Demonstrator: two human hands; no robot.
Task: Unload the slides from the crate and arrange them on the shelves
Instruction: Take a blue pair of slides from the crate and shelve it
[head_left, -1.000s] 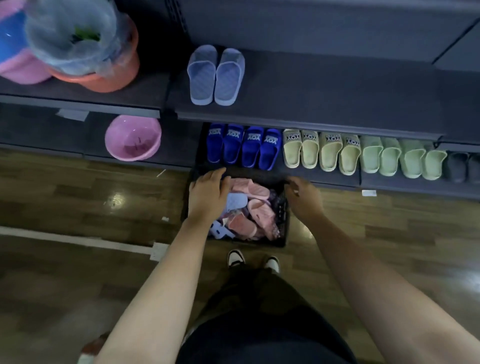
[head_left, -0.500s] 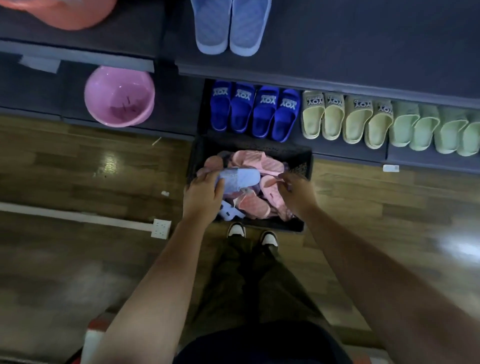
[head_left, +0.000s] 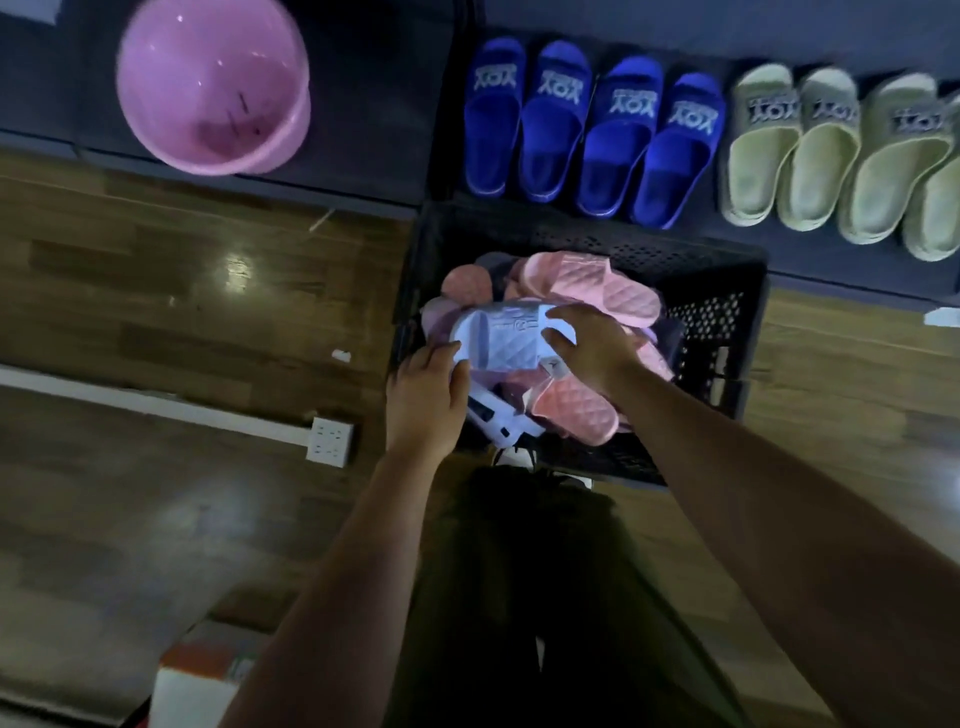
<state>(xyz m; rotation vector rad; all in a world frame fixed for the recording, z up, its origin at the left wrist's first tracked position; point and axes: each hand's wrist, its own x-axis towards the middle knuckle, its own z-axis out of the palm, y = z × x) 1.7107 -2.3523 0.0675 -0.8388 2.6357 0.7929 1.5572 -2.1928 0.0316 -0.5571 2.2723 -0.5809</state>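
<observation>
The left hand (head_left: 426, 395) grips the near end of a pale blue slide (head_left: 511, 338), fingers curled round its edge. The right hand (head_left: 592, 343) holds the opposite end, fingers bent over the top. The pale blue slide sits just above the pink slides (head_left: 576, 410) piled in the black crate (head_left: 717, 312); blur makes it unclear whether it is one slide or a pair. The crate stands on the floor (head_left: 156, 286) against the shelf (head_left: 363, 130), which carries blue slides (head_left: 592, 135), green slides (head_left: 831, 156) and a pink basin (head_left: 213, 88).
</observation>
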